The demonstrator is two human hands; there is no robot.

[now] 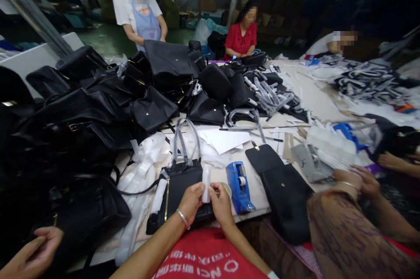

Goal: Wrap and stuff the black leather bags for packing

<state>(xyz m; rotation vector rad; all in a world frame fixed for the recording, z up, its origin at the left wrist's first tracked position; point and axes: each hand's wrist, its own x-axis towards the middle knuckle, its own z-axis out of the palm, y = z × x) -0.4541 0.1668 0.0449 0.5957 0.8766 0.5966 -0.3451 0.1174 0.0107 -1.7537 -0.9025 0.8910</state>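
Above a black handbag (183,183), my left hand (192,202) and my right hand (221,204) meet at a narrow upright piece wrapped in white foam sheet (206,180). My left fingers pinch its left side; my right fingers close on its right edge. A pale, rounded edge, perhaps a tape roll (227,189), shows by my right fingers. The bag lies on the table, its handles (185,143) covered in clear wrap. Another white-wrapped piece (159,196) lies along the bag's left side. Just right of my hands stands a blue tape dispenser (241,187).
Black bags (98,108) are heaped at left and centre. A flat black bag (284,193) overhangs the table edge at right. A co-worker's hands (357,180) are near a stack of white sheets (331,145); another person's hand (36,250) is at lower left. Other people stand or sit across the table.
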